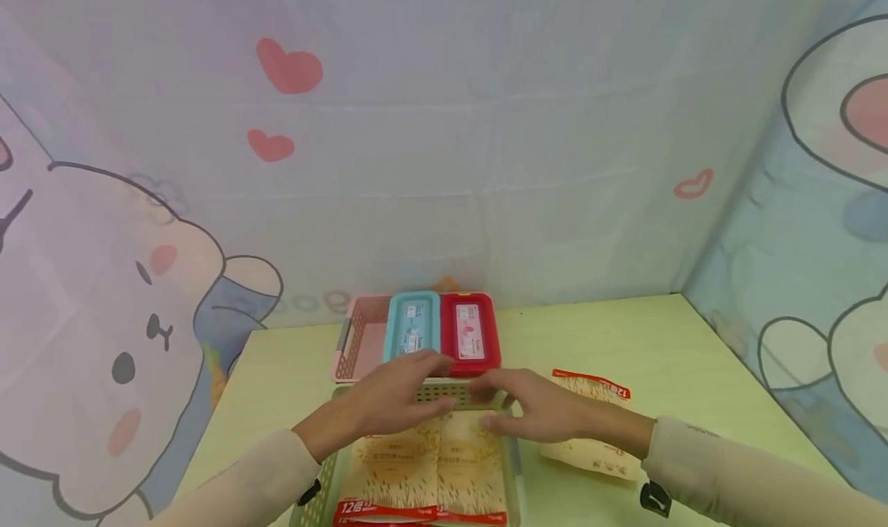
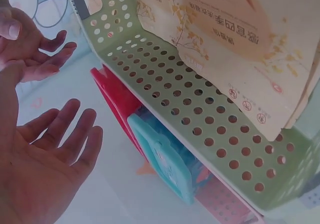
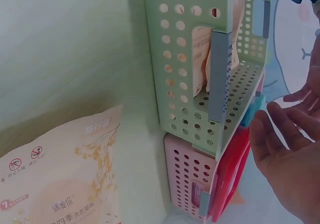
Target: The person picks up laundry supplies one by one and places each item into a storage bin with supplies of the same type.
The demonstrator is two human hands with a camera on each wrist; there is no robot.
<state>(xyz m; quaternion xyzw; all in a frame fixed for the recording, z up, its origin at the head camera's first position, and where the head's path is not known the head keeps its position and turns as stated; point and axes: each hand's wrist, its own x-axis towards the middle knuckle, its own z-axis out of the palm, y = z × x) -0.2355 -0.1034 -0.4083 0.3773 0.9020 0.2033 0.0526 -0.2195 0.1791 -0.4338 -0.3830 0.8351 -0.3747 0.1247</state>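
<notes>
Both bare hands hover over the far end of a green perforated basket, holding nothing. My left hand has its fingers stretched out toward the right one. My right hand faces it with loosely bent fingers, a small gap between the two. Inside the basket lie beige printed pouches with red ends, side by side. In the left wrist view the pouches stand against one side of the basket. Another beige pouch lies on the table right of the basket, partly hidden under my right forearm.
Behind the green basket stands a pink basket holding a light blue package and a red package. The yellow-green table ends at a cartoon-print curtain at the back and sides.
</notes>
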